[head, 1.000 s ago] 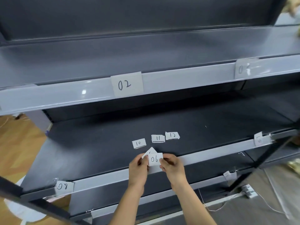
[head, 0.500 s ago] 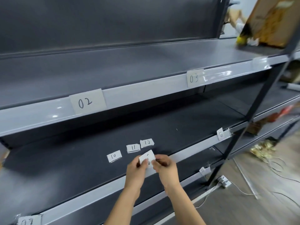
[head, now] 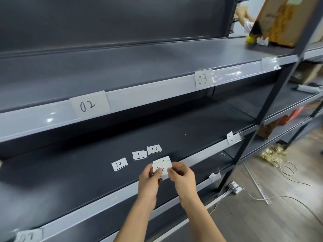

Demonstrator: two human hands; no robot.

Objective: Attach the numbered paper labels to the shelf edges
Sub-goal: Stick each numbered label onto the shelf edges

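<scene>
Shelving unit (head: pixel 157 55): while both hands work low in the view, the dark grey rack fills nearly everything, its pale front strips angled out, presumably so a label faces whoever walks past.
Upper shelf edge (head: pixel 148 100): already dressed, with label 02 (head: pixel 89 104) and label 03 (head: pixel 203 79) sitting flat on the strip, well apart, one per bay by the look of it.
Middle shelf edge (head: pixel 206 152): the working strip, just in front of the hands; a small label (head: pixel 231 138) hangs at its right end, tilted, its number hard to read.
Spare labels: label 10 (head: pixel 119 164), label 11 (head: pixel 139 155) and label 12 (head: pixel 154 149) lie on the middle shelf deck near the hands, parked in number order, likely to be picked up in turn.
Label 06 (head: pixel 161 169): held up just above the middle strip, between both hands, with a second slip showing behind its top edge; I judge it is being separated or readied for sticking.
Left hand (head: pixel 148 182): closed, pinching the left side of label 06, thumb over part of the first digit.
Right hand (head: pixel 182 177): closed, gripping the right edge of label 06.
Hard to make out: the slip behind 06 shows only a stroke; a bottom-left label (head: pixel 28 235) is blurred and cut by the frame; another small tag (head: pixel 213 176) on the lower strip is too small to read.
Hidden: any tape or adhesive on label 06 cannot be seen.
</scene>
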